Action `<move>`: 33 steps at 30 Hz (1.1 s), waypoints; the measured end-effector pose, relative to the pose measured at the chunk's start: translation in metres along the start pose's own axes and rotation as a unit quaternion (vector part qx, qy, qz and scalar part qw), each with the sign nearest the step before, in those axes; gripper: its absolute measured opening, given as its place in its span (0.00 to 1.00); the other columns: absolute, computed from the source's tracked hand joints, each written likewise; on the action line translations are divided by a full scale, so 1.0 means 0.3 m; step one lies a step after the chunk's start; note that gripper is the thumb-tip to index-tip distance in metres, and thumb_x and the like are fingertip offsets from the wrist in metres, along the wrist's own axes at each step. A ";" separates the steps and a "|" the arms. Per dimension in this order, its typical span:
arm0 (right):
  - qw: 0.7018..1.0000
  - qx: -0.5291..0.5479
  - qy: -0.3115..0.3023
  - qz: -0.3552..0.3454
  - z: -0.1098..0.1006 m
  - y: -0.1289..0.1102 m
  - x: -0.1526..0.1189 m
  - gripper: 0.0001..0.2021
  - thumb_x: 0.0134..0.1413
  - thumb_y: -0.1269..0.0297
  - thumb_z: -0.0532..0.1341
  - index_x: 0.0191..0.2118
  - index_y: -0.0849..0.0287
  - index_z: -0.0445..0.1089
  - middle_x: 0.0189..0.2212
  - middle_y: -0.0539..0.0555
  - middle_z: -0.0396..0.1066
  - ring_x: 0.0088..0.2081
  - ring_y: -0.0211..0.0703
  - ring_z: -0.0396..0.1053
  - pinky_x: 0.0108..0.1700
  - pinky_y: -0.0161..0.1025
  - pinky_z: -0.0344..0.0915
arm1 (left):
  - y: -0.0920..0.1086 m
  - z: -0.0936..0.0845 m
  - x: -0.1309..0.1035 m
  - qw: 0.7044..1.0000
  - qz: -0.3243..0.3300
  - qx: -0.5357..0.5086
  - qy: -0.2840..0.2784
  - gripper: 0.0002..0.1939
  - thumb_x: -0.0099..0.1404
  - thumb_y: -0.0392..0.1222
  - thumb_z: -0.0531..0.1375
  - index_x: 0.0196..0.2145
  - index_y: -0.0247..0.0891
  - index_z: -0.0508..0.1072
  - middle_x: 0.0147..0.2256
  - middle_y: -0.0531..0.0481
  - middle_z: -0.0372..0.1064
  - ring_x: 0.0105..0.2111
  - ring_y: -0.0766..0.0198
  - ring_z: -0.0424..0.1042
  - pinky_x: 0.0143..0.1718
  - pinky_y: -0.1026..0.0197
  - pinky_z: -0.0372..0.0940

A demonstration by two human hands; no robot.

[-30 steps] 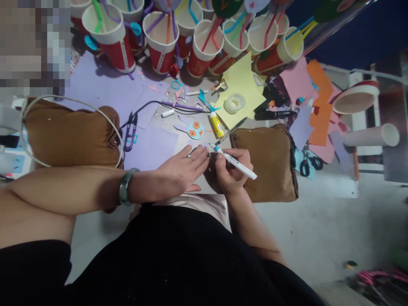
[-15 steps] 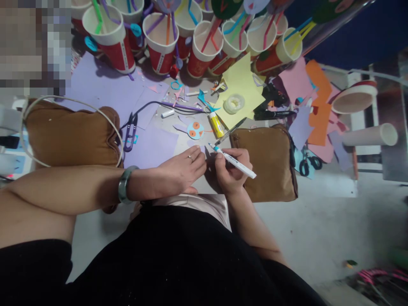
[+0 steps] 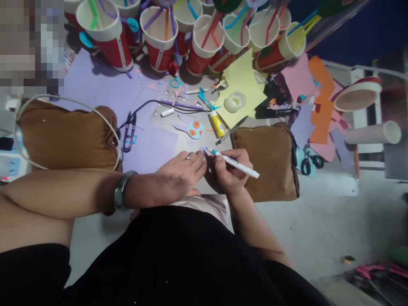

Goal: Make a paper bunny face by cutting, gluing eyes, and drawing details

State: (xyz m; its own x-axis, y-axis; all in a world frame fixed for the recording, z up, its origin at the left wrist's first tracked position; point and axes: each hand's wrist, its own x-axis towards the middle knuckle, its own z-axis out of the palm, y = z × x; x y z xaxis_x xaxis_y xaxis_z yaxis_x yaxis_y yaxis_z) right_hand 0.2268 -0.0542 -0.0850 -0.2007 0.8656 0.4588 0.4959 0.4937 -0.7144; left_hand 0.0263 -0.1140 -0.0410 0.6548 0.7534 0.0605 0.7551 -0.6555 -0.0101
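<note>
A white marker (image 3: 241,167) with a blue band is gripped in my right hand (image 3: 231,172), its tip pointing up and left. That tip meets or hovers just over a small purple paper scrap (image 3: 203,149) at my left fingertips; contact is hard to make out. My left hand (image 3: 178,175) lies flat, palm down, fingers stretched out over the scrap, most of which is hidden. Just beyond the hands lies a light-blue paper face (image 3: 195,129) with orange round eyes and purple ears. A yellow glue stick (image 3: 217,124) rests right of it.
Red-and-white paper cups (image 3: 159,42) with coloured straws line the back. Brown cushions (image 3: 264,165) flank the hands. Purple snips (image 3: 128,135) lie left, black-handled scissors (image 3: 310,163) right. A tape roll (image 3: 235,102) sits on yellow paper (image 3: 245,72), near a marker cap (image 3: 167,112).
The marker tip has shifted slightly left and down toward the purple scrap. My left hand stays nearly in place. The view has shifted a little.
</note>
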 end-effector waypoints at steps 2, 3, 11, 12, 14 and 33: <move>1.000 0.002 -0.005 0.003 -0.001 -0.003 0.001 0.06 0.62 0.60 0.67 0.36 0.53 0.70 0.25 0.47 0.76 0.21 0.39 0.73 0.23 0.36 0.70 | -0.005 0.009 0.000 1.000 0.011 -0.009 0.000 0.44 0.70 0.64 0.65 0.64 0.18 0.70 0.62 0.20 0.71 0.53 0.44 0.74 0.50 0.49 0.65; 1.000 0.001 -0.008 0.003 -0.002 -0.004 0.002 0.06 0.62 0.60 0.67 0.36 0.53 0.70 0.24 0.47 0.76 0.21 0.39 0.73 0.24 0.36 0.70 | -0.007 0.012 0.000 1.000 0.013 -0.012 0.000 0.43 0.70 0.64 0.64 0.64 0.18 0.70 0.62 0.20 0.71 0.53 0.44 0.74 0.50 0.49 0.65; 0.999 -0.017 -0.021 -0.023 -0.005 -0.014 0.014 0.06 0.60 0.61 0.67 0.34 0.53 0.70 0.24 0.47 0.75 0.22 0.38 0.71 0.24 0.35 0.68 | -0.008 0.029 -0.001 1.000 0.010 -0.013 0.023 0.45 0.68 0.66 0.66 0.63 0.19 0.72 0.61 0.21 0.72 0.50 0.45 0.74 0.49 0.50 0.65; 0.999 -0.017 -0.023 -0.029 -0.005 -0.014 0.015 0.06 0.60 0.61 0.67 0.34 0.54 0.70 0.25 0.47 0.75 0.22 0.38 0.71 0.24 0.35 0.69 | -0.006 0.029 0.000 1.000 0.007 -0.012 0.023 0.45 0.67 0.67 0.66 0.62 0.19 0.72 0.61 0.21 0.72 0.50 0.45 0.74 0.49 0.50 0.65; 0.999 -0.016 -0.029 -0.035 -0.005 -0.015 0.016 0.06 0.60 0.62 0.67 0.35 0.54 0.71 0.24 0.46 0.75 0.21 0.37 0.71 0.24 0.34 0.69 | -0.002 0.030 0.001 1.000 0.004 -0.012 0.023 0.45 0.67 0.67 0.66 0.62 0.19 0.72 0.61 0.21 0.72 0.50 0.45 0.74 0.48 0.50 0.65; 0.996 -0.044 -0.046 -0.065 -0.001 -0.014 0.016 0.04 0.62 0.63 0.67 0.36 0.54 0.72 0.26 0.47 0.76 0.22 0.36 0.71 0.24 0.33 0.67 | -0.008 0.033 0.004 0.999 0.005 -0.015 0.037 0.47 0.65 0.69 0.67 0.61 0.19 0.73 0.60 0.23 0.73 0.49 0.46 0.75 0.47 0.50 0.65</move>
State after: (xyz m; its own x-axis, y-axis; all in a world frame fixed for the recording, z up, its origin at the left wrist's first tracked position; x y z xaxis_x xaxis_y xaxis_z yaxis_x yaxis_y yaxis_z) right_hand 0.2241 -0.0522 -0.0795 -0.3429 0.8006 0.4915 0.5325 0.5966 -0.6004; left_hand 0.0256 -0.1111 -0.0506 0.6569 0.7421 0.1333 0.7469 -0.6647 0.0192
